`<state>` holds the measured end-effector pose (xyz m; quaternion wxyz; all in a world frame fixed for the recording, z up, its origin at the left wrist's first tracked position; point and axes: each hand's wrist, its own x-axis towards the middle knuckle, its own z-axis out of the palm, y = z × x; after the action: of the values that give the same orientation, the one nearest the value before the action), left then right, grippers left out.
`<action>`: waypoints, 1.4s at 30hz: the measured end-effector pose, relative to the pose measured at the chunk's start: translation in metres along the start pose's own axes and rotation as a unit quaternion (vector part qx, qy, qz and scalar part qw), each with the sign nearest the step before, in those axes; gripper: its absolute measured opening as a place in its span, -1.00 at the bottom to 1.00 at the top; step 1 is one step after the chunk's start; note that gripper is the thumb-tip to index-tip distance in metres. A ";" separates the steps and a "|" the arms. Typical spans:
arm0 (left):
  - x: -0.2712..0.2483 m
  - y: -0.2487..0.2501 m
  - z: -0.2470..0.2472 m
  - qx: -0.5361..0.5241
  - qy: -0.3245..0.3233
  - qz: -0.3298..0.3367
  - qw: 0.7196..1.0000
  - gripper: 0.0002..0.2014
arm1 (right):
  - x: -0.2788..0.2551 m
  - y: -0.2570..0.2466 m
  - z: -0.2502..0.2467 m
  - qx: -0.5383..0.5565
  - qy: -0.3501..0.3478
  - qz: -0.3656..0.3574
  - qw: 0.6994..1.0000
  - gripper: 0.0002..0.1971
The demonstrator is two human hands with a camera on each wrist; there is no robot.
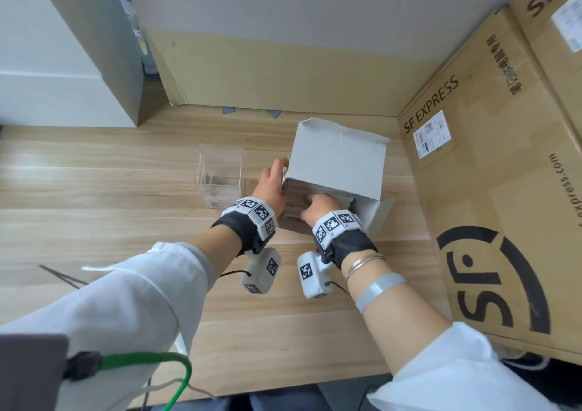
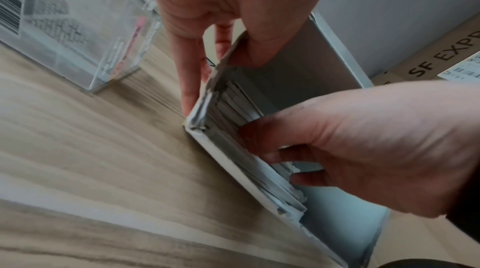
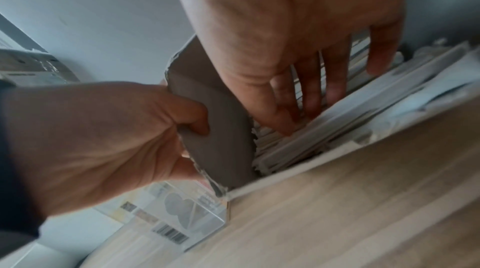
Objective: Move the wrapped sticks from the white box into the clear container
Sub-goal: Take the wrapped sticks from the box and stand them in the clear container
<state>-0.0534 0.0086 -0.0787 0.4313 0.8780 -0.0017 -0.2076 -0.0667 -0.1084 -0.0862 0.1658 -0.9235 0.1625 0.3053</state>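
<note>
The white box [image 1: 337, 158] lies on its side on the wooden table, open end toward me. My left hand [image 1: 273, 177] grips the box's left wall [image 3: 221, 128], thumb inside and fingers outside [image 2: 192, 79]. My right hand [image 1: 318, 205] reaches into the opening, its fingers fairly straight with tips pressed into the stack of wrapped sticks [image 3: 311, 139]. Whether any stick is pinched is hidden. The sticks [image 2: 233, 112] fill the lower part of the box. The clear container [image 1: 220, 174] stands just left of the box, with a barcode label [image 3: 170, 233] on it.
Big SF Express cartons [image 1: 504, 190] wall off the right side. A cardboard sheet [image 1: 267, 73] leans at the back, and a white cabinet [image 1: 47, 64] stands at the far left. A thin dark stick [image 1: 63, 276] lies on the table's left; a green cable [image 1: 151, 360] hangs near me.
</note>
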 end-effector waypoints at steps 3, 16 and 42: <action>-0.001 -0.001 0.001 0.000 -0.001 0.001 1.000 -0.43 | 0.000 -0.001 0.002 -0.021 0.014 -0.018 1.000 -0.38; -0.003 -0.001 0.004 0.005 -0.002 -0.023 1.000 -0.49 | 0.002 -0.010 0.002 -0.149 -0.087 -0.019 0.985 -0.59; 0.013 0.012 -0.012 0.127 -0.061 -0.074 0.987 -0.22 | -0.001 -0.015 -0.033 -0.088 -0.011 -0.068 0.994 -0.77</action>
<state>-0.0352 0.0079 -0.0673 0.2984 0.9092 0.0103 -0.2901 -0.0443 -0.1088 -0.0575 0.1062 -0.9400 0.0696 0.3165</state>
